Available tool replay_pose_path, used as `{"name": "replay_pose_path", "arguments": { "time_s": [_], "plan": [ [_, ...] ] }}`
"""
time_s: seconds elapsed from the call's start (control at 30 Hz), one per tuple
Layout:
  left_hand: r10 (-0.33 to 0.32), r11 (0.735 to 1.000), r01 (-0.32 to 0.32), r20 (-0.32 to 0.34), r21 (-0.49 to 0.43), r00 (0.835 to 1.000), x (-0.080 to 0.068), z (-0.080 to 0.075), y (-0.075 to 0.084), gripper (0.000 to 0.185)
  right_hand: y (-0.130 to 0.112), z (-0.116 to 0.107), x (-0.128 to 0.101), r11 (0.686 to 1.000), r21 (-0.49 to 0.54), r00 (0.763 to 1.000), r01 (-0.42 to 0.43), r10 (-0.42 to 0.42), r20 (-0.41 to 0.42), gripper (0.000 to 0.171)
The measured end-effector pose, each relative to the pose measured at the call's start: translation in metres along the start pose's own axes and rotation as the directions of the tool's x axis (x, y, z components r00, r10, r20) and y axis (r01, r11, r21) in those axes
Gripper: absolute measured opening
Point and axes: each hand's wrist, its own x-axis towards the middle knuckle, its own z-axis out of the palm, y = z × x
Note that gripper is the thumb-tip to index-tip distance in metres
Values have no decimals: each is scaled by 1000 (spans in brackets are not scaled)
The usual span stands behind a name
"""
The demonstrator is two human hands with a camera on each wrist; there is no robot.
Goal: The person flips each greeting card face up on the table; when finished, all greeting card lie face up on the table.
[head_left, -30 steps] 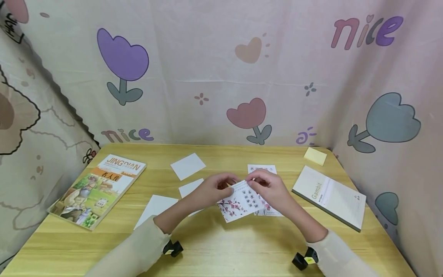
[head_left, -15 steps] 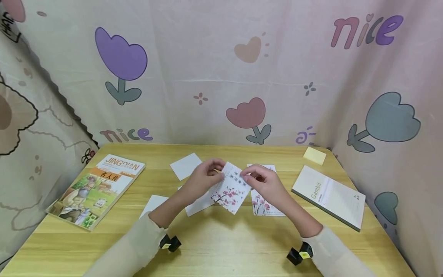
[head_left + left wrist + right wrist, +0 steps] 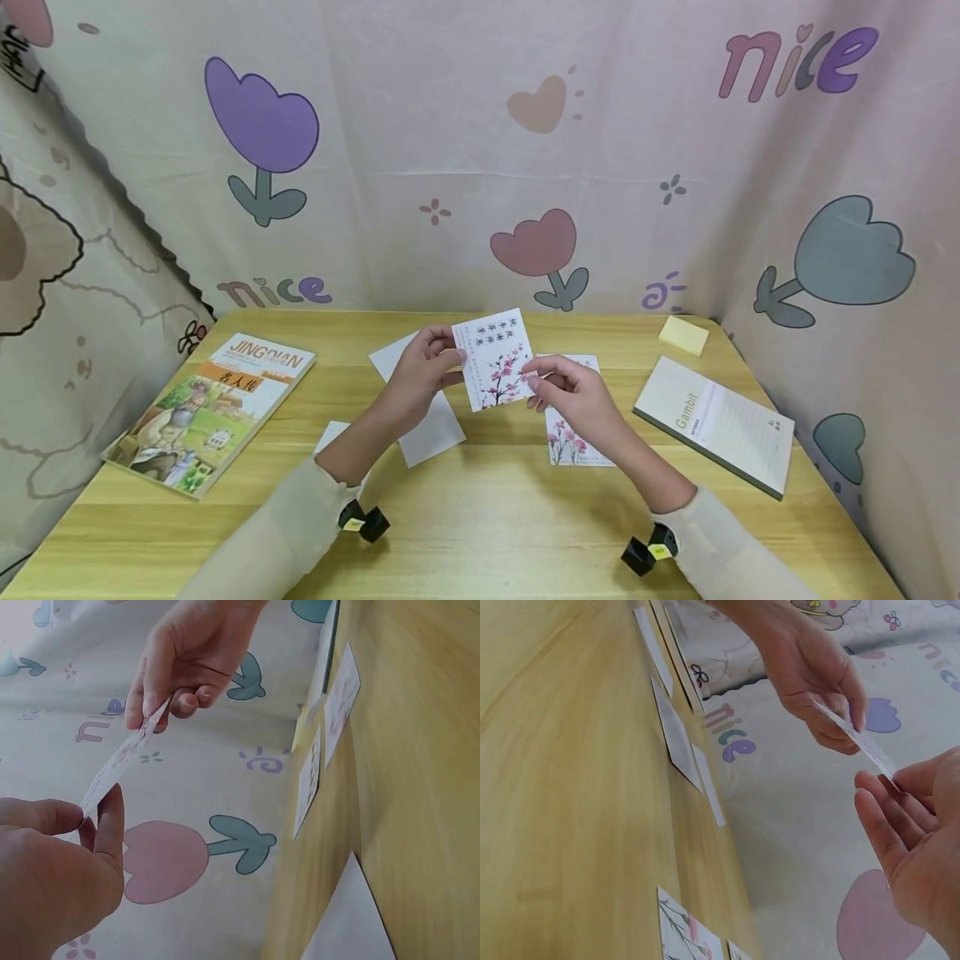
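Observation:
A small card (image 3: 495,358) printed with pink blossoms and dark characters is held upright above the wooden table (image 3: 480,508). My left hand (image 3: 431,367) pinches its left edge, and my right hand (image 3: 558,387) pinches its right lower edge. In the left wrist view the card (image 3: 120,765) shows edge-on between my left hand (image 3: 82,825) and my right hand (image 3: 169,694). In the right wrist view the card (image 3: 855,739) runs from my left hand (image 3: 821,682) to my right hand (image 3: 911,825). Another flowered card (image 3: 573,437) lies flat under my right hand.
Blank white cards (image 3: 438,429) lie at centre left. A picture book (image 3: 213,408) sits at the left. A pale notebook (image 3: 716,425) and a yellow sticky pad (image 3: 683,336) are at the right. Patterned cloth walls the table on three sides.
Both hands lifted the blossom card off the table and turned it from lying tilted to standing upright, facing me, a little farther from me.

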Motion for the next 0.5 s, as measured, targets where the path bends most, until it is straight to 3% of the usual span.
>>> {"name": "replay_pose_path", "arguments": {
  "time_s": [0.2,0.33,0.5],
  "plan": [
    [35,995,-39,43,88,998,1,-4,-5,42,0,-6,-1,995,-95,999,8,-4,43,19],
    [39,984,-58,114,170,993,1,-6,-10,37,2,-8,-2,979,-189,991,79,-57,118,20],
    [5,970,-50,187,238,982,2,-7,-13,32,3,-13,-1,961,-233,975,151,-106,197,20]
  ]
}}
